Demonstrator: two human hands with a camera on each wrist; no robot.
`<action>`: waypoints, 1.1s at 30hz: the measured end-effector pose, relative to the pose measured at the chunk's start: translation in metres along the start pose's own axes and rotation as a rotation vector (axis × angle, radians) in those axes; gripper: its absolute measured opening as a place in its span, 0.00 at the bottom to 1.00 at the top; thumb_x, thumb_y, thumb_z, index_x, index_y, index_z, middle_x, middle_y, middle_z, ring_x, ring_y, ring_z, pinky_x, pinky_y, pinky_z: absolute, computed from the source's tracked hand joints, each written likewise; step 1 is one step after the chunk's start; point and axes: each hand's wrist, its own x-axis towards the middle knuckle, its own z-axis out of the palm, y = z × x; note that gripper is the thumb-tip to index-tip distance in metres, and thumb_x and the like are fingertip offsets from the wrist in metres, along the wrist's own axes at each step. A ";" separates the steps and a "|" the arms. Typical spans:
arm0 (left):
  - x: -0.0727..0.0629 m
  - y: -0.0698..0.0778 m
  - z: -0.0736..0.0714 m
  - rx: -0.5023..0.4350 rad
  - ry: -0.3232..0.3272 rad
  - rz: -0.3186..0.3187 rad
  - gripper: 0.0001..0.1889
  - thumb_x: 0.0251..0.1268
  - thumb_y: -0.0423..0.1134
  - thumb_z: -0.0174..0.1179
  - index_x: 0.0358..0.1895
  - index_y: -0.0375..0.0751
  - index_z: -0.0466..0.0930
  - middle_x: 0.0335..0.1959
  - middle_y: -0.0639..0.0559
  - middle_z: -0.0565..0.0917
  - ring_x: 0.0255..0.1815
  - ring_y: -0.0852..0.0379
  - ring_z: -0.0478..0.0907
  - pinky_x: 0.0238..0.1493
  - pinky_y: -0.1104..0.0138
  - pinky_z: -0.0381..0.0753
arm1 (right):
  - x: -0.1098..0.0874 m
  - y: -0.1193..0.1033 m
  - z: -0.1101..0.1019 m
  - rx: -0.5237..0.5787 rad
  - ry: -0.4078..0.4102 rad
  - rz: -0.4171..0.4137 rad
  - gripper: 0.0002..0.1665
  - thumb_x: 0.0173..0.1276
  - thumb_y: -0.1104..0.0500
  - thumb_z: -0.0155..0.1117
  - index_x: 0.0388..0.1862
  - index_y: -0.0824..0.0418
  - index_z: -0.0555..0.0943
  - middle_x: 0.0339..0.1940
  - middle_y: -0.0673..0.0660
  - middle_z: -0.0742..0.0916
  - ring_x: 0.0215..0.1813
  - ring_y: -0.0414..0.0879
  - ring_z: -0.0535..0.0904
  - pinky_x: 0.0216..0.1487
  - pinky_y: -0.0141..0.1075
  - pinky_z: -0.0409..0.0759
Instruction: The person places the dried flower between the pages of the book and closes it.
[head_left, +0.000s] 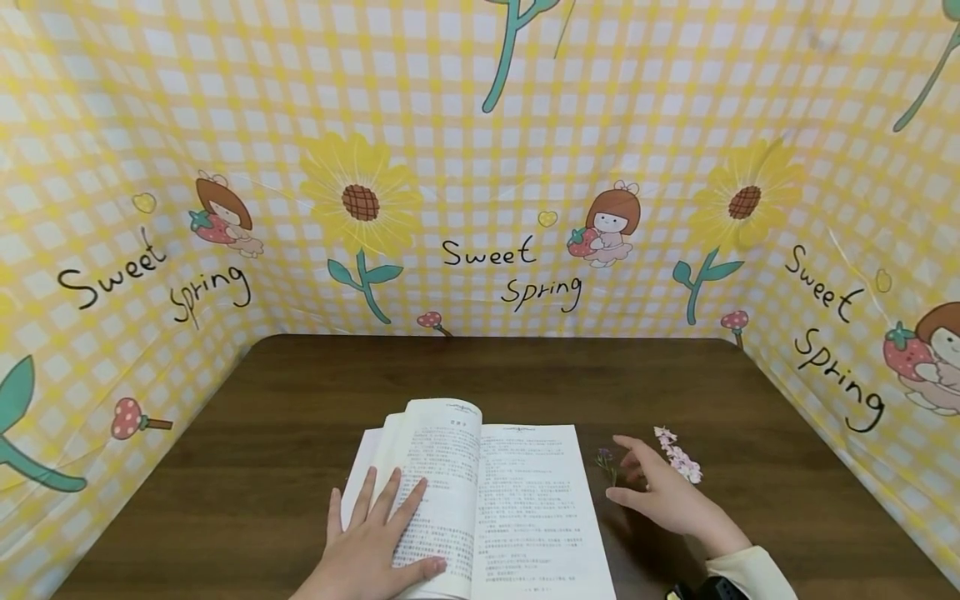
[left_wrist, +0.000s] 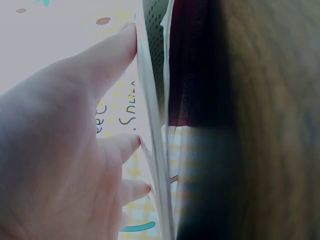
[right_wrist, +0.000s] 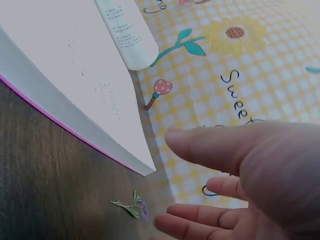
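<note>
An open book (head_left: 528, 508) lies on the table, its printed pages facing up and its left-hand pages bulging near the spine. Fingers spread, my left hand (head_left: 367, 537) rests on the left page. In the left wrist view, the fingertips (left_wrist: 131, 142) touch the paper beside the page edges. My right hand (head_left: 667, 500) is just right of the book, thumb and fingers apart and loosely bent. Close to its fingertips lies a small purple flower sprig (head_left: 605, 458), whose green leaves (right_wrist: 131, 207) show in the right wrist view. A pink-white flower sprig (head_left: 678, 458) lies beyond the knuckles.
The dark wooden table (head_left: 300, 375) reaches back to a yellow checked cloth (head_left: 480, 167) with sunflower prints, which also hangs at both sides. A black band-like object (head_left: 705, 590) sits at the right wrist, by a cream sleeve (head_left: 753, 573).
</note>
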 end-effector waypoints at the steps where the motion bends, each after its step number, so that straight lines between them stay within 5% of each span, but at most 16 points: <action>1: 0.000 0.000 0.000 -0.003 -0.003 0.000 0.52 0.53 0.78 0.55 0.77 0.50 0.60 0.78 0.35 0.54 0.78 0.29 0.36 0.65 0.29 0.25 | 0.001 0.002 -0.001 0.023 -0.007 0.007 0.44 0.67 0.56 0.70 0.72 0.73 0.60 0.50 0.62 0.78 0.47 0.52 0.78 0.44 0.45 0.78; 7: 0.001 0.000 0.001 -0.014 -0.009 0.000 0.52 0.53 0.78 0.55 0.77 0.50 0.60 0.78 0.35 0.54 0.78 0.29 0.36 0.65 0.29 0.24 | 0.004 0.013 0.000 0.209 -0.054 0.060 0.36 0.68 0.63 0.67 0.65 0.80 0.60 0.32 0.58 0.80 0.28 0.51 0.78 0.24 0.39 0.79; 15: 0.001 0.001 0.001 -0.012 -0.003 0.007 0.52 0.53 0.78 0.55 0.77 0.49 0.61 0.77 0.35 0.56 0.78 0.29 0.38 0.65 0.29 0.26 | 0.006 0.023 0.006 0.352 -0.095 0.206 0.26 0.71 0.60 0.63 0.54 0.78 0.65 0.20 0.60 0.81 0.18 0.49 0.81 0.19 0.43 0.82; 24: 0.001 0.000 0.001 -0.004 0.012 0.015 0.52 0.53 0.77 0.56 0.76 0.48 0.62 0.76 0.34 0.58 0.77 0.29 0.41 0.65 0.29 0.28 | 0.016 0.023 0.014 0.189 -0.027 0.355 0.16 0.68 0.56 0.67 0.39 0.66 0.73 0.16 0.61 0.81 0.12 0.47 0.79 0.16 0.42 0.81; 33: 0.000 -0.001 0.001 -0.020 0.000 0.007 0.52 0.53 0.77 0.56 0.77 0.48 0.62 0.77 0.34 0.57 0.77 0.28 0.40 0.65 0.29 0.27 | 0.016 0.019 0.017 0.146 0.013 0.358 0.09 0.68 0.64 0.65 0.33 0.66 0.74 0.14 0.61 0.80 0.11 0.48 0.79 0.15 0.42 0.80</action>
